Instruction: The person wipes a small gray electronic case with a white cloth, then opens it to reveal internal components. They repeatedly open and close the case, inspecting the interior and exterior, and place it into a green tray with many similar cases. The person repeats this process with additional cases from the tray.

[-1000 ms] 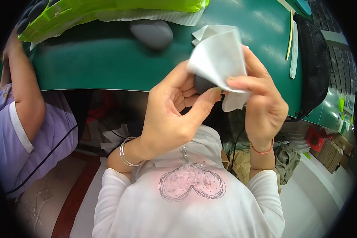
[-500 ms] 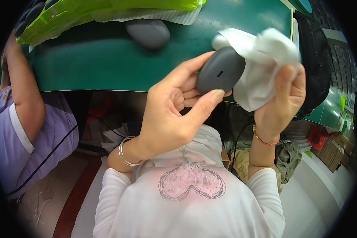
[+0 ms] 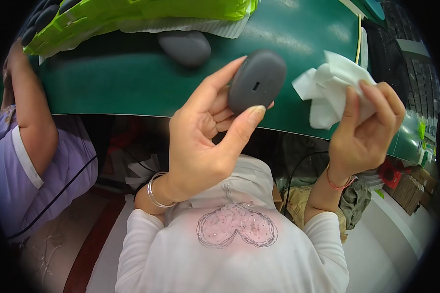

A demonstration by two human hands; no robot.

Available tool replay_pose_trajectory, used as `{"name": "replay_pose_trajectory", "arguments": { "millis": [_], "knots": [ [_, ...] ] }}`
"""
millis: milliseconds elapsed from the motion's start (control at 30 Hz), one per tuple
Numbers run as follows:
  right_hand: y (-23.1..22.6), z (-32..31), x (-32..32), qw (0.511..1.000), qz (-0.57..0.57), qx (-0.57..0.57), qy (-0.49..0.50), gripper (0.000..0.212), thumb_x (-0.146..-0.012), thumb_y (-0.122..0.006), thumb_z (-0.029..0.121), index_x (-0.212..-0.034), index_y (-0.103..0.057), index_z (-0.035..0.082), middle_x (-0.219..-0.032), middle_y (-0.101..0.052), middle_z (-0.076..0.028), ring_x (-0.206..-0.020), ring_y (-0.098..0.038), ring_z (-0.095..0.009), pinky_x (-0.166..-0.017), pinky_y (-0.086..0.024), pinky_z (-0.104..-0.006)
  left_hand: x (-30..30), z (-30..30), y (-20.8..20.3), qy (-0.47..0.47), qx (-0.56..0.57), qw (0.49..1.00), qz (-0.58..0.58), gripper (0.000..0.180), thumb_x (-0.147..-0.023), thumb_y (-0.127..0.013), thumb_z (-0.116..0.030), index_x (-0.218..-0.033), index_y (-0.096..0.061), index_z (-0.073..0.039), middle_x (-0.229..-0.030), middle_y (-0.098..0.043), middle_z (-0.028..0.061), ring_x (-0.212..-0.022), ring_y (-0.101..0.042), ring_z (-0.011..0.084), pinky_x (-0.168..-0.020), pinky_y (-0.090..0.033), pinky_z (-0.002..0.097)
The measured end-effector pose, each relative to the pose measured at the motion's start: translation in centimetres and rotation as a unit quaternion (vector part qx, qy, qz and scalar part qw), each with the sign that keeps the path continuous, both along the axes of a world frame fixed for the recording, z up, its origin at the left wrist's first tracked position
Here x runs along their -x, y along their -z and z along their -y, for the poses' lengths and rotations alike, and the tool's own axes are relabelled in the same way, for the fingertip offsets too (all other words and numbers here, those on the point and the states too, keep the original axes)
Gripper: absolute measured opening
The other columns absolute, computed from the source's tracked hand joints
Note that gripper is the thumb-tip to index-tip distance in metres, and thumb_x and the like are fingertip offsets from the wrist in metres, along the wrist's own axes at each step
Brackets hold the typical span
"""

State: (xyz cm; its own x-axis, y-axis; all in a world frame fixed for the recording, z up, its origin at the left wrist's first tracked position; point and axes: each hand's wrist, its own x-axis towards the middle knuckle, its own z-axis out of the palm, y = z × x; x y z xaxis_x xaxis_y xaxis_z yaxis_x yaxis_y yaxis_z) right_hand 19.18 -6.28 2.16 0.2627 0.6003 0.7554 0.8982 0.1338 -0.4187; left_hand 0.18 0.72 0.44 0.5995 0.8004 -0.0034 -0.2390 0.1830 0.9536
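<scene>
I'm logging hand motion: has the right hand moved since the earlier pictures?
Yes, rightward. Judged against the black bag on the green table, the right hand was first left of the bag and now overlaps its lower end.

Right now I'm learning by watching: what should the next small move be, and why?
Perhaps turn the gray oval in the left hand to check its back: the slotted side shows, the back is hidden, and the cloth in the right hand is clear of it.

The lime-green tray is cut off above; the grey case partly hides the left hand.
</scene>
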Motion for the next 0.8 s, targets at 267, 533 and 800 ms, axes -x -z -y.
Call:
{"name": "replay_pose_trajectory", "arguments": {
  "millis": [267,533,800],
  "knots": [
    [1.7,-0.8,3.3,0.95,-0.18,0.053,-0.25,0.036,-0.071,-0.076,0.0,-0.104,-0.063,0.0,-0.102,-0.066,-0.016,-0.091,-0.061,-0.025,-0.078,-0.05,-0.0336,-0.1,0.3,-0.2,0.029,0.059,0.997,0.029,0.054,-0.089,-0.056,0.006,-0.138,-0.034,0.011,-0.122,-0.058,0.0215,-0.11,-0.06,0.0211,-0.093,-0.049,0.0297],
    [1.4,-1.4,2.8,0.959,-0.118,0.079,-0.247,0.023,-0.072,-0.074,0.0,-0.093,-0.066,0.004,-0.097,-0.066,-0.008,-0.092,-0.056,-0.024,-0.085,-0.044,-0.0337,0.0,0.5,-0.3,0.033,0.038,0.998,0.021,0.053,-0.09,-0.055,0.007,-0.138,-0.034,0.01,-0.127,-0.054,0.0204,-0.116,-0.056,0.0209,-0.097,-0.046,0.0302],
    [1.1,-1.4,3.9,0.888,-0.317,0.197,-0.267,0.051,-0.082,-0.072,0.008,-0.124,-0.049,-0.007,-0.13,-0.051,-0.024,-0.112,-0.056,-0.024,-0.092,-0.047,-0.0326,0.6,1.1,-0.1,-0.002,-0.018,1.0,-0.006,0.062,-0.087,-0.054,0.01,-0.143,-0.028,0.007,-0.13,-0.051,0.0218,-0.119,-0.054,0.0234,-0.099,-0.045,0.0329]
  ]
}}
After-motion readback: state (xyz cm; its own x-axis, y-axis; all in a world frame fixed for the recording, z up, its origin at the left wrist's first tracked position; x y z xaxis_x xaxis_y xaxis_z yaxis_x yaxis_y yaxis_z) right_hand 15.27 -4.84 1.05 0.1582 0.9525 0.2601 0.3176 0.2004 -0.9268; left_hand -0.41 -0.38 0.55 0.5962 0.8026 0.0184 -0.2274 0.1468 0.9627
